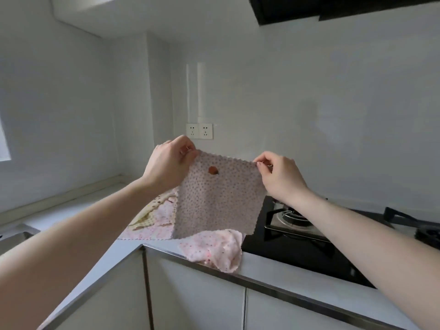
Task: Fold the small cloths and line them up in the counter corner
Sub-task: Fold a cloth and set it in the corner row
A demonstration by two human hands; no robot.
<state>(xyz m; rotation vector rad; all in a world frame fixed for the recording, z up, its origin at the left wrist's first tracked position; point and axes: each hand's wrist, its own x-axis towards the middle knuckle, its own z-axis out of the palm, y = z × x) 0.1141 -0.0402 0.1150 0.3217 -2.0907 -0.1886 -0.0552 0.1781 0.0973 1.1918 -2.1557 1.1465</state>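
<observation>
A small dotted cloth (217,198) with a pinked edge hangs spread out above the counter, held up by its two top corners. My left hand (170,163) pinches the top left corner and my right hand (279,176) pinches the top right corner. A small orange patch shows near the cloth's upper left. Below it a crumpled pink dotted cloth (215,251) lies at the counter's front edge. More cloths, pink and yellowish (150,219), lie flat on the counter behind and to the left, partly hidden by the held cloth.
The grey counter (78,210) turns a corner at the walls on the left. A black gas hob (300,236) sits to the right of the cloths. A sink edge (14,234) is at far left. Two wall sockets (199,131) are behind.
</observation>
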